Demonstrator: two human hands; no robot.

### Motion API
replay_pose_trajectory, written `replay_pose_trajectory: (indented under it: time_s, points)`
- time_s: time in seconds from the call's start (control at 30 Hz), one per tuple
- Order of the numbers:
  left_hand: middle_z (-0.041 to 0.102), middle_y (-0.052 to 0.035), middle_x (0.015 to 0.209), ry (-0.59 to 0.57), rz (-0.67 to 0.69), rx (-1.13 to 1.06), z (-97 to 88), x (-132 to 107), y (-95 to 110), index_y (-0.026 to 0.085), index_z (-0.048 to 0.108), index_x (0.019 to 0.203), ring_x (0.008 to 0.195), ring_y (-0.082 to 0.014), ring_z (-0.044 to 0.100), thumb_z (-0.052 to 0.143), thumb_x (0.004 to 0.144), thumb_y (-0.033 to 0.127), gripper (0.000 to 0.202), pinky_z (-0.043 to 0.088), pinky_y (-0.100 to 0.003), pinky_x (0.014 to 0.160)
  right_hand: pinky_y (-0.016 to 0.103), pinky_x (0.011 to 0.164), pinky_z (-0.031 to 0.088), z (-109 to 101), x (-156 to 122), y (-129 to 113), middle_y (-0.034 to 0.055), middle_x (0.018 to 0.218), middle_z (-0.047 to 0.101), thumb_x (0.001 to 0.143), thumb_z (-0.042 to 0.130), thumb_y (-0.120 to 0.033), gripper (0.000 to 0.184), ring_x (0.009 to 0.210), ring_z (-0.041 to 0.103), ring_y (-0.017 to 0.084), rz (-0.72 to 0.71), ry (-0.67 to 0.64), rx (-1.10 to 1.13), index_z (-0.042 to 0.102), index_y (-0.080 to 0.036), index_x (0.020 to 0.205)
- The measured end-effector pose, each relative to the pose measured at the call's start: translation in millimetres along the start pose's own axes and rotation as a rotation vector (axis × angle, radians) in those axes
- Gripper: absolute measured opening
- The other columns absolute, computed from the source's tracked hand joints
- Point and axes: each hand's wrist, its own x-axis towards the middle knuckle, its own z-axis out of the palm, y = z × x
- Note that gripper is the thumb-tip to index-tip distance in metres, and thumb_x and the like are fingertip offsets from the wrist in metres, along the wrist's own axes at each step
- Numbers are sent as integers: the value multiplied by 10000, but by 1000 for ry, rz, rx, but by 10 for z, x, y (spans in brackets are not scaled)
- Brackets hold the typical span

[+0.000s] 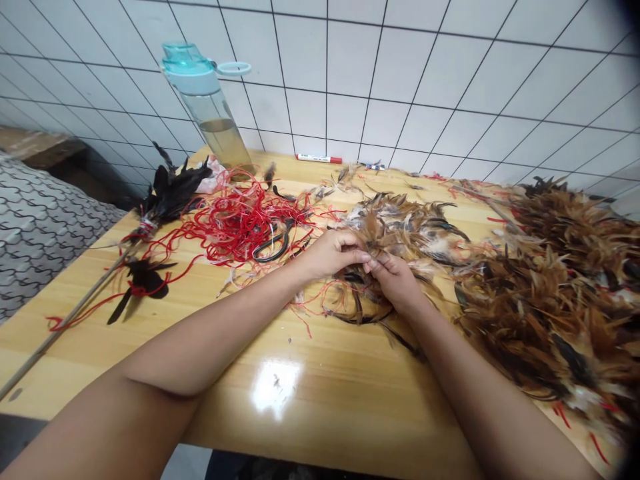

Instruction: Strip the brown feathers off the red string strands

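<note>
My left hand [333, 252] and my right hand [395, 279] meet over a small heap of brown feathers [400, 227] in the middle of the wooden table [280, 393]. Both hands have their fingers closed, pinching a small bunch of brown feathers between them. A few dark curved feathers [357, 313] lie just under my hands. Black scissors [274, 244] rest to the left of my left hand, on a tangle of red string [240, 220].
A large pile of brown feathers [560, 293] fills the right side. A thin stick with black feathers tied on by red string [150, 220] lies at left. A clear water bottle [210, 107] and a red marker [319, 159] stand by the tiled wall. Patterned fabric [40, 227] lies far left.
</note>
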Motion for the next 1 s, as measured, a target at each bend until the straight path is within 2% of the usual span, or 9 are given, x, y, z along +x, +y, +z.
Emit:
replay_pose_trajectory:
  time_s: [0.23, 0.4, 0.53, 0.67, 0.77, 0.9, 1.0]
  points:
    - [698, -49, 714, -106, -89, -129, -33, -11, 10, 123, 659, 721, 705, -139, 634, 657, 788, 417, 302, 496, -263, 716, 255, 587, 389, -9, -28, -37, -20, 587, 509, 796, 563, -536, 378, 582, 454, 127, 58, -57, 36, 571, -195, 632]
    - [694, -46, 736, -189, -91, -91, -70, -2, 29, 130, 663, 713, 730, -136, 632, 626, 806, 407, 295, 485, -253, 741, 266, 644, 431, -2, -24, -8, 3, 662, 594, 811, 566, -507, 355, 643, 523, 143, 11, -67, 23, 624, -196, 651]
    - [673, -38, 710, -203, -91, -56, -87, 0, -24, 125, 650, 700, 685, -123, 609, 622, 807, 395, 292, 471, -233, 691, 280, 690, 453, 7, -26, -13, 15, 702, 636, 825, 560, -463, 317, 681, 563, 154, -23, -79, 31, 664, -202, 678]
    - [639, -19, 658, -144, -157, -92, -54, -9, -83, 116, 639, 714, 615, -106, 562, 663, 777, 397, 288, 446, -221, 615, 301, 749, 470, 15, -28, -10, 24, 759, 662, 824, 571, -407, 257, 750, 598, 169, -19, -68, 57, 691, -210, 711]
    - [612, -3, 627, -44, -215, -182, 6, -19, -84, 118, 626, 705, 590, -94, 531, 707, 732, 434, 328, 428, -218, 588, 310, 785, 474, 18, -24, 5, 21, 779, 669, 810, 602, -372, 209, 780, 613, 171, -11, -53, 92, 709, -218, 718]
    - [590, 17, 597, 120, -235, -419, 73, -19, -63, 127, 594, 688, 556, -77, 518, 778, 652, 444, 368, 415, -209, 559, 300, 772, 489, 24, -21, -3, 22, 809, 681, 795, 633, -392, 197, 793, 625, 169, 33, -30, 210, 729, -221, 773]
    - [597, 11, 591, 181, -242, -619, 96, -8, -38, 120, 589, 688, 542, -68, 525, 813, 620, 409, 372, 412, -201, 553, 293, 753, 500, 28, -20, -15, 29, 864, 696, 777, 655, -414, 212, 821, 634, 175, 69, -11, 281, 736, -220, 809]
